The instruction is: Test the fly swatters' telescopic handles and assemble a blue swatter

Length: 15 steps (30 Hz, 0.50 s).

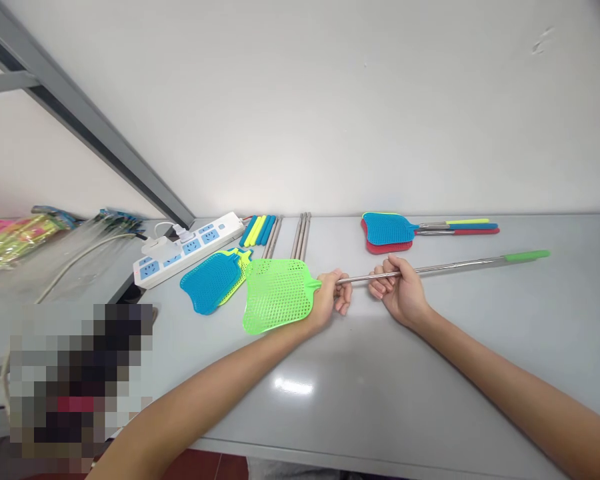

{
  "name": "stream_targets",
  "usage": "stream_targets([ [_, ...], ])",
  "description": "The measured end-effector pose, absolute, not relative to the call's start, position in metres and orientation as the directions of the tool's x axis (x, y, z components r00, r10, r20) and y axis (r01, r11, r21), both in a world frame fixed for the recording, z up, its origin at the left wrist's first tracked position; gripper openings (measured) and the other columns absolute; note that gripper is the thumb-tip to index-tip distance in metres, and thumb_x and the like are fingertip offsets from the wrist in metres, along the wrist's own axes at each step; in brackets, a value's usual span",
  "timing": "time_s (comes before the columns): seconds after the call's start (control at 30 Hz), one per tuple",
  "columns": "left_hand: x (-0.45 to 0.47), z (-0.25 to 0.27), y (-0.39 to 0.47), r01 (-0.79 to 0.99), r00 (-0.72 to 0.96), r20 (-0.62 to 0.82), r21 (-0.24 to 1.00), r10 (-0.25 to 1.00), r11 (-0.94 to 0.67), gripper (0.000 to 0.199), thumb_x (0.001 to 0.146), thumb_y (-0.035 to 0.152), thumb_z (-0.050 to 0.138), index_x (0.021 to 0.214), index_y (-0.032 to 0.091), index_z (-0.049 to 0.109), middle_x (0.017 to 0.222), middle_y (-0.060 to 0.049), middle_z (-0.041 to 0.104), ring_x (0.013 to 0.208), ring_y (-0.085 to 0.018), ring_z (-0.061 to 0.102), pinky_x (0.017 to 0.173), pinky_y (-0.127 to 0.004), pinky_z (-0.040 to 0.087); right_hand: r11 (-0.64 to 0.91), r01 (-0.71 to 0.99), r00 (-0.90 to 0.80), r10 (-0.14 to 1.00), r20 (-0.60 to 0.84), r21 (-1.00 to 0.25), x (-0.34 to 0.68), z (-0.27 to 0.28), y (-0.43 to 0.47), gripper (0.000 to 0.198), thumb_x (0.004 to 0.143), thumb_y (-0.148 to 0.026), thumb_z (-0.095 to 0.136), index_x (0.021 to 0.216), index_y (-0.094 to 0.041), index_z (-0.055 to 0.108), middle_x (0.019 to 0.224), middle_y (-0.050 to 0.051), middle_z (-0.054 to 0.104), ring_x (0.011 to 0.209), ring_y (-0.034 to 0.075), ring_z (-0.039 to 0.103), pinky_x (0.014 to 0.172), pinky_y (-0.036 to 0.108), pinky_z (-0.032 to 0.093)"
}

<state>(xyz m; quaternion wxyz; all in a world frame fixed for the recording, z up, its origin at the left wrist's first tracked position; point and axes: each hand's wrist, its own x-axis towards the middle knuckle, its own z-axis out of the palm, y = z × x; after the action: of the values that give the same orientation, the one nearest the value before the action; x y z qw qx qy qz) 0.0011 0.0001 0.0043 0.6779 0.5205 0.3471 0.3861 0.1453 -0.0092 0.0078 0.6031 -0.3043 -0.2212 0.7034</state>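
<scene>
A green fly swatter (279,297) with a long metal rod and a green grip (527,256) is held across the middle of the table. My left hand (331,293) is closed around the rod just beside the perforated head. Farther along the same rod, the fingers of my right hand (399,287) are curled around it, with the grip end sticking out to the right. Blue and yellow swatter heads (210,283) lie left of the green one. Behind it are metal rods (303,235) and several blue and yellow grips (258,231).
A white power strip (193,248) with plugs and cables stands at the left. Assembled swatters (390,230) in blue, red and yellow lie stacked near the wall. Plastic-wrapped goods (27,237) sit on a surface at far left. A pixelated area covers the lower left.
</scene>
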Motion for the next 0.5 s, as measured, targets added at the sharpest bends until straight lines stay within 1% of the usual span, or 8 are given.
stream_targets([
  [0.07,0.0007,0.0036,0.0018,-0.171,0.459,-0.040,0.976,0.887,0.132,0.043,0.079,0.033,0.026,0.043,0.017,0.042,0.028,0.005,0.029,0.028,-0.008,0.034,0.036,-0.022,0.021,-0.169,-0.716,-0.093,0.985,-0.147,-0.678,0.1453,0.0075,-0.0091,0.041,0.077,-0.033,0.043,0.041,-0.018,0.030,0.038,-0.005,0.025,0.036,0.008,0.028,0.039,0.023,0.024],
  [0.17,0.0009,0.0041,0.0017,-0.166,0.454,-0.021,0.980,0.891,0.108,0.042,0.079,0.031,0.026,0.042,0.017,0.039,0.028,0.004,0.032,0.027,-0.007,0.033,0.036,-0.023,0.019,-0.167,-0.722,-0.101,0.986,-0.136,-0.672,0.1456,0.0073,-0.0091,0.040,0.077,-0.033,0.043,0.041,-0.018,0.030,0.038,-0.005,0.026,0.037,0.008,0.030,0.039,0.023,0.025],
  [0.23,0.0013,0.0047,0.0009,-0.162,0.448,-0.025,0.981,0.894,0.109,0.041,0.078,0.029,0.026,0.041,0.017,0.038,0.028,0.004,0.034,0.026,-0.007,0.033,0.036,-0.023,0.018,-0.173,-0.721,-0.106,0.985,-0.140,-0.671,0.1460,0.0073,-0.0092,0.040,0.076,-0.033,0.044,0.042,-0.018,0.030,0.038,-0.005,0.027,0.037,0.009,0.030,0.040,0.023,0.025],
  [0.5,0.0017,0.0027,0.0010,-0.167,0.445,-0.024,0.980,0.895,0.110,0.042,0.079,0.031,0.025,0.042,0.017,0.039,0.029,0.004,0.036,0.026,-0.007,0.034,0.035,-0.022,0.019,-0.177,-0.721,-0.109,0.984,-0.143,-0.670,0.1472,0.0078,-0.0102,0.040,0.076,-0.032,0.044,0.042,-0.017,0.032,0.039,-0.005,0.028,0.038,0.009,0.032,0.040,0.023,0.027],
])
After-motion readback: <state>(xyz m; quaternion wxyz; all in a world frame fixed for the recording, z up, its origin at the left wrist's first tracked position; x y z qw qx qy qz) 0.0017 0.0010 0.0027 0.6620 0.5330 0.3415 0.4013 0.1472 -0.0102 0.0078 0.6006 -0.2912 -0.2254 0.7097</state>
